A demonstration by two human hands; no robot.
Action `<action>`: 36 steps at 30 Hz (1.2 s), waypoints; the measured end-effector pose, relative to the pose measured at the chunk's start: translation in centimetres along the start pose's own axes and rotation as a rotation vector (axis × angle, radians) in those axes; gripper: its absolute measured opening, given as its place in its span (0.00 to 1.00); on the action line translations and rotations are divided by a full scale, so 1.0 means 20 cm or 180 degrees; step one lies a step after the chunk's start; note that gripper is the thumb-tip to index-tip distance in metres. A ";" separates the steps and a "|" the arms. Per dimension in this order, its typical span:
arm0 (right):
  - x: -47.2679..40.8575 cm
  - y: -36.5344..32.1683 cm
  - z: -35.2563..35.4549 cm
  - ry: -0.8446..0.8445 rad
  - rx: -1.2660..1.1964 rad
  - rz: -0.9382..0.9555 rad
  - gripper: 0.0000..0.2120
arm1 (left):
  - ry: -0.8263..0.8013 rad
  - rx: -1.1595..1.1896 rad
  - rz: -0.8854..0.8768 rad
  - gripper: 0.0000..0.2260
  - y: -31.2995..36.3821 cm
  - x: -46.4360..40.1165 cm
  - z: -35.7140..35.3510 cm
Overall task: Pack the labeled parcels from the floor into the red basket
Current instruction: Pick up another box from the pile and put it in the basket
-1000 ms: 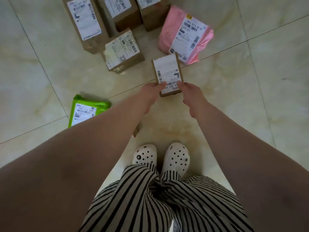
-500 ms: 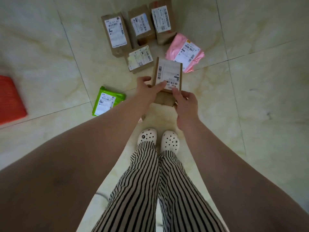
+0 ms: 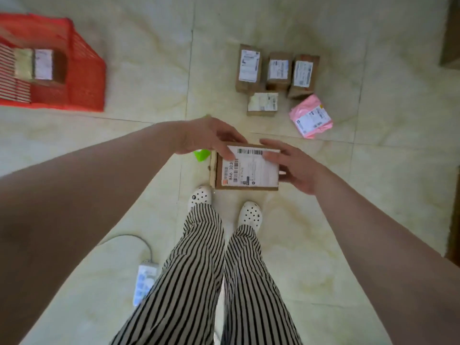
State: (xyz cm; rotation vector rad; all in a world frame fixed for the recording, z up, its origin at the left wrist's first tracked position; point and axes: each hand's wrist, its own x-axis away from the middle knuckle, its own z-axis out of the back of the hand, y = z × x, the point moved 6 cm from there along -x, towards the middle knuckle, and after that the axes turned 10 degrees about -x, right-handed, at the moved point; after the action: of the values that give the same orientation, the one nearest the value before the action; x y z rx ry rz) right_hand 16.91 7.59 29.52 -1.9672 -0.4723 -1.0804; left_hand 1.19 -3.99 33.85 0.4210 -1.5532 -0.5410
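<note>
A brown cardboard parcel (image 3: pixel 246 168) with a white barcode label is held in the air above my feet. My left hand (image 3: pixel 211 138) grips its upper left corner and my right hand (image 3: pixel 293 165) holds its right side. The red basket (image 3: pixel 82 70) stands on the floor at the far left, with a labeled box (image 3: pixel 43 64) inside. More labeled brown parcels (image 3: pixel 249 67) lie in a group ahead, with a pink mailer (image 3: pixel 311 115) beside them. A green parcel (image 3: pixel 201 154) peeks out from under my left hand.
A white power strip (image 3: pixel 144 282) with a cable lies on the tiled floor behind my left leg. Dark wooden furniture edges (image 3: pixel 451 33) show at the right. My feet in white clogs (image 3: pixel 200 195) stand under the held parcel.
I have lifted the parcel off the floor and stood up. The view has swung left, bringing the red basket into sight. The parcel now lies level in both hands.
</note>
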 end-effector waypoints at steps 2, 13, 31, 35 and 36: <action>0.02 0.00 -0.16 -0.0117 0.0070 -0.0151 0.18 | 0.0169 0.0293 -0.0054 0.21 -0.10 0.12 0.07; -0.25 0.12 -1.08 0.0485 -0.0973 -0.0060 0.12 | 0.2052 0.2393 0.0580 0.41 -0.99 0.53 0.33; -0.84 0.04 -3.00 -0.0116 -0.0323 -0.0255 0.14 | 0.2128 0.3240 0.0407 0.26 -2.16 1.55 1.43; -1.03 -0.08 -3.23 -0.0129 -0.0482 -0.0227 0.19 | 0.2126 0.3317 0.0291 0.26 -2.29 1.56 1.67; -1.08 -0.11 -3.28 -0.0152 -0.0486 -0.0256 0.16 | 0.2156 0.3367 0.0307 0.26 -2.33 1.55 1.72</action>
State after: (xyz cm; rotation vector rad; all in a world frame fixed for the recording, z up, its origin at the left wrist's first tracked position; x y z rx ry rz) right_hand -30.50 -42.61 32.00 -2.1272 -0.5117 -1.1511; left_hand -37.78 -56.85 32.09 1.1764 -1.0644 0.5297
